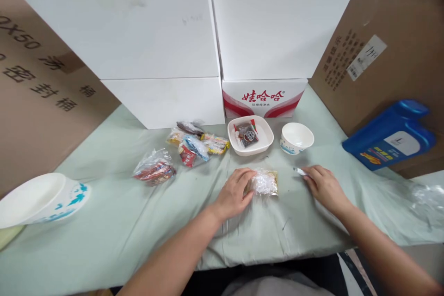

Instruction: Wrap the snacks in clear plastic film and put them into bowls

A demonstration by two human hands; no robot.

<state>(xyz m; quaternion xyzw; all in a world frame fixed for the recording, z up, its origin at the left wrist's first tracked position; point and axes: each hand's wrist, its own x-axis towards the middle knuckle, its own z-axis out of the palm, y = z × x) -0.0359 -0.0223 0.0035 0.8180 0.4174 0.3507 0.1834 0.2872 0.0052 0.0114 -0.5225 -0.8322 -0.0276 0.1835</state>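
Pinching a small white tool with a metal tip (300, 172), the right hand (324, 187) is almost closed. The left hand (234, 192), thumb and fingers a little apart, holds the left end of a shiny, see-through and gold plastic packet (266, 183). Pale green cloth (256, 236) gives room between the hands and toward the front edge. A square white bowl (265, 136) sits just behind the packet.

The person's left arm (173, 254) is bare and slants from the near left toward the far right, ending in a left hand (236, 193) held low, back upward, its fingers bent and its thumb (247, 200) set apart from them in a loose curve. The right arm (388, 245), bare too, reaches from the near right corner toward the far left. The right hand (324, 188) is drawn in, fingers and thumb gathered in a pinch pointing left. The hands stand well apart.
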